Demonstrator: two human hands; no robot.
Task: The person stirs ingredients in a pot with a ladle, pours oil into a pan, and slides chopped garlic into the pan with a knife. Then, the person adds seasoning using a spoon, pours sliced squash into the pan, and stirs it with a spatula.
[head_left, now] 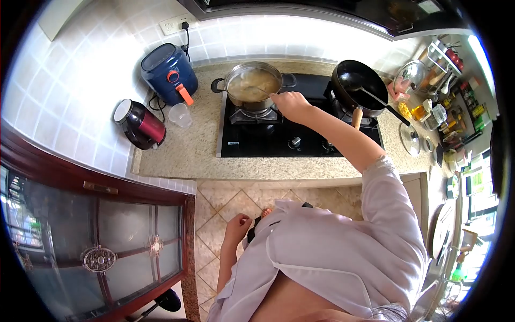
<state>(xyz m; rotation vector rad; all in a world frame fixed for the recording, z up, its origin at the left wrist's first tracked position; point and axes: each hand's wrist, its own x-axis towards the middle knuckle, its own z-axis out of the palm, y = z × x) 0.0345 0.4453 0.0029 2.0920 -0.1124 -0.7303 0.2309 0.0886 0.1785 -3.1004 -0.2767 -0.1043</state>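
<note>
My right hand (292, 105) is closed around the handle of a metal spoon (262, 91), whose far end dips into the pot. The pot (248, 99) is steel with two dark side handles and stands on the left burner. Cloudy, pale liquid (248, 81) fills much of it and hides the spoon's head. Down at my side, in front of the counter, my left hand (238, 227) hangs with its fingers curled in; nothing shows in it.
A black wok (351, 80) with a utensil inside sits on the right burner of the black hob (257, 140). Left of it stand a blue air fryer (170, 78), a dark red kettle (142, 126) and a clear plastic cup (181, 116). Glass lids (411, 140) and jars line the right.
</note>
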